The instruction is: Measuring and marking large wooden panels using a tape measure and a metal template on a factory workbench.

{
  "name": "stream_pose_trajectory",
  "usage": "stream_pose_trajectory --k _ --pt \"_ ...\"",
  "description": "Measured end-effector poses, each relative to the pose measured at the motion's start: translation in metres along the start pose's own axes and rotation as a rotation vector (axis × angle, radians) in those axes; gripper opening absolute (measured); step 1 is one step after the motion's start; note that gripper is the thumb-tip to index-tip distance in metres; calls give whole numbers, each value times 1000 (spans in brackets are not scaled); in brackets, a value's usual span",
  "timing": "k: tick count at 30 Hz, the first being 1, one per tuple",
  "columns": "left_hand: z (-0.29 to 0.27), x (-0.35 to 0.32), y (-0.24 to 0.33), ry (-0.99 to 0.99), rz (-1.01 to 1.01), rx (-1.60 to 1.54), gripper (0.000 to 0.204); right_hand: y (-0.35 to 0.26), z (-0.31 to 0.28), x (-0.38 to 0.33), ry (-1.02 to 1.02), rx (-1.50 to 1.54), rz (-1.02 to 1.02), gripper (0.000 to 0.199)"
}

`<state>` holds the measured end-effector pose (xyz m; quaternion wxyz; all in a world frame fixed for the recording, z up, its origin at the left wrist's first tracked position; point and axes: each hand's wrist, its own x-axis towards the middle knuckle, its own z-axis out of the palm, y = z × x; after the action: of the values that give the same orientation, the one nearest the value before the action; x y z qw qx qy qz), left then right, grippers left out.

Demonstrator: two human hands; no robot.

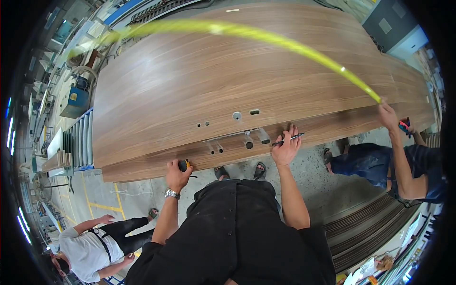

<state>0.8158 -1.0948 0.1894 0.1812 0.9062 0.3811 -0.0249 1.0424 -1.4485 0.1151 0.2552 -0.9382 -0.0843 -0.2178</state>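
My left hand [177, 177] is closed round a black-and-yellow tape measure [184, 165] at the near edge of the stacked wood-grain panels [199, 76]. Between the fingers of my right hand [286, 148] is a dark pen [293, 137]; its fingertips rest on the lower panel [137, 164]. Between my hands, both panels have cut holes: a larger round hole [237, 116], an oblong slot [254, 112] and small round holes. At the right, a co-worker's hand [388, 117] holds the end of a yellow tape blade [266, 36], which arches blurred over the upper panel.
That co-worker's other hand [412, 127] has something red and black by it. A person in a white shirt [90, 254] is at the lower left. A roller conveyor [84, 137] and a blue machine [76, 99] stand left. Stacked brown boards [365, 228] lie behind me on the right.
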Motion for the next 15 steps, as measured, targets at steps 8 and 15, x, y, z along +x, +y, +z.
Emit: stream_pose_trajectory --k 8,15 --pt "-5 1 -24 -413 -248 -900 41 -8 -13 0 9 59 -9 27" --pt "-33 -20 64 -582 128 -666 51 -127 -91 -3 -593 818 114 18"
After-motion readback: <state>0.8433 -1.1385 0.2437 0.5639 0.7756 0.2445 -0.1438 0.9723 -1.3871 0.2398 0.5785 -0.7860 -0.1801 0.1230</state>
